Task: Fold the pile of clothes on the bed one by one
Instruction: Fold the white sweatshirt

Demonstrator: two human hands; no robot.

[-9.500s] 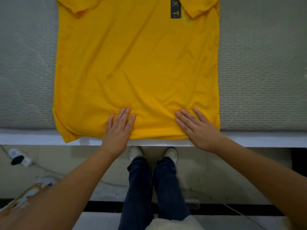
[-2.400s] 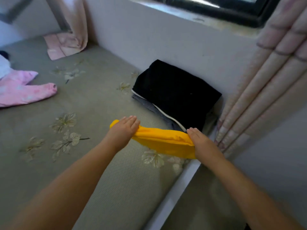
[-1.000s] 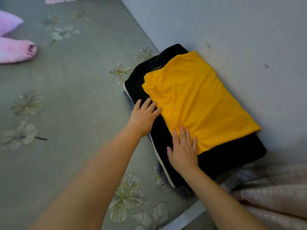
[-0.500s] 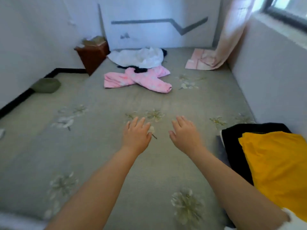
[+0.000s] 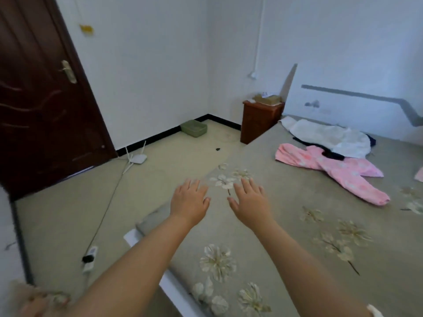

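Note:
A pink garment (image 5: pixel 332 170) lies spread out on the grey flowered bed (image 5: pixel 297 225) at the far right. Behind it sits a white garment (image 5: pixel 329 138) with a dark piece (image 5: pixel 332 154) showing at its edge. My left hand (image 5: pixel 188 201) and my right hand (image 5: pixel 250 201) hover side by side over the bed's left edge, palms down, fingers straight, holding nothing. Both are well short of the pink garment. The folded yellow shirt and the black stack are out of view.
A brown nightstand (image 5: pixel 261 120) stands at the bed's far corner. On the floor to the left lie a white router (image 5: pixel 137 159), a cable with a power strip (image 5: pixel 90 259) and a green basket (image 5: pixel 194 131). A dark door (image 5: pixel 41 92) fills the left side.
The yellow shirt was folded and laid on the black stack by the wall. Both hands let go of it. My view has since swung left along the bed towards the door.

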